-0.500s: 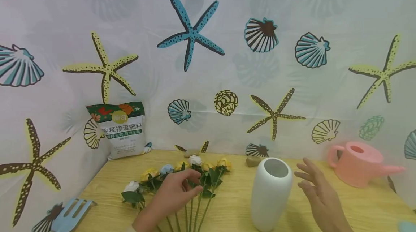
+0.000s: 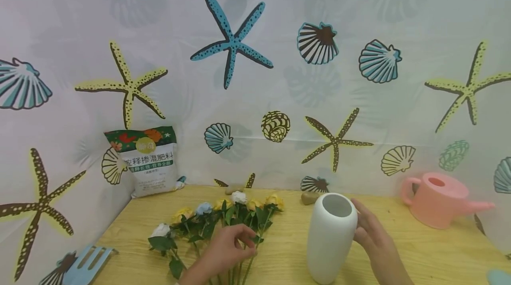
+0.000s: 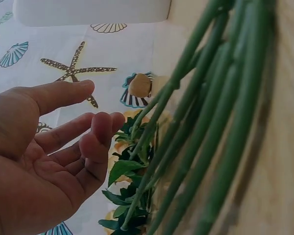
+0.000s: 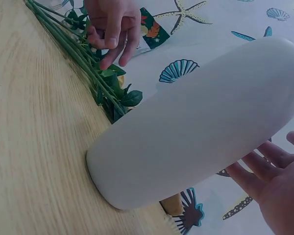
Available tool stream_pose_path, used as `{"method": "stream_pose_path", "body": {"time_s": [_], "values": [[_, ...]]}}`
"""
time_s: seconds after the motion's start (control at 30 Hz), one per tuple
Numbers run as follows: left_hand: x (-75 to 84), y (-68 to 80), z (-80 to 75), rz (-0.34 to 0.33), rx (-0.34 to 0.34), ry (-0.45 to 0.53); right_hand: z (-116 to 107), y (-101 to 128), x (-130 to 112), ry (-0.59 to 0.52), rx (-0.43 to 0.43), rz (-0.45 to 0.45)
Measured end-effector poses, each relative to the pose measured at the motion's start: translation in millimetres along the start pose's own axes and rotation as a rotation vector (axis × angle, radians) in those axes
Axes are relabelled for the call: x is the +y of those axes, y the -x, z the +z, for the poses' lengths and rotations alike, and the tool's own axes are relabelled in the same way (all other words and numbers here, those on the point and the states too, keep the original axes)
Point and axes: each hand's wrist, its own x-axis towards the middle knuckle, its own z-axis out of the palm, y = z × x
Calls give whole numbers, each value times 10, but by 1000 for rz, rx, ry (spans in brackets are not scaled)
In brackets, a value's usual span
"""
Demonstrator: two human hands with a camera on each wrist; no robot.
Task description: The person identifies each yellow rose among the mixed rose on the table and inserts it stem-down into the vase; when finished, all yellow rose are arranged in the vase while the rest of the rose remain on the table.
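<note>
A bunch of artificial roses (image 2: 223, 216) with yellow, white and blue heads lies on the wooden table (image 2: 419, 249), its green stems (image 3: 210, 122) pointing toward me. My left hand (image 2: 243, 243) hovers over the stems with relaxed fingers; the left wrist view shows the hand (image 3: 95, 112) open beside them, gripping nothing. A tall white vase (image 2: 331, 240) stands upright right of the flowers. My right hand (image 2: 365, 227) is at the vase's right side near the rim, fingers straight and spread. In the right wrist view the vase (image 4: 196, 132) fills the frame, with the right hand (image 4: 274, 171) open behind it.
A fertiliser bag (image 2: 145, 160) leans in the back left corner. A pink watering can (image 2: 439, 198) stands at the back right. A blue garden fork (image 2: 85, 265) lies at the front left. Two small stones (image 2: 309, 197) sit by the starfish-and-shell patterned curtain.
My right hand has moved left up to the side of the vase. My left hand has drawn back along the stems toward me.
</note>
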Motion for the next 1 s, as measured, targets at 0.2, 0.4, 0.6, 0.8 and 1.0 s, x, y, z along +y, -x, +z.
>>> {"method": "stream_pose_path", "body": {"time_s": [0.2, 0.4, 0.6, 0.8, 1.0], "values": [[-28, -29, 66, -55, -4, -23, 21, 13, -17, 23, -3, -4], [-45, -49, 114, -95, -44, -79, 40, 15, 1, -4, 14, -2], [-394, -206, 175, -119, -98, -8, 51, 18, 14, 35, 31, 7], [-1164, -582, 253, -149, -143, 117, 56, 17, 7, 58, 48, 26], [-1004, -504, 260, -186, -186, 359, 65, 0, 3, 71, 53, -3]]}}
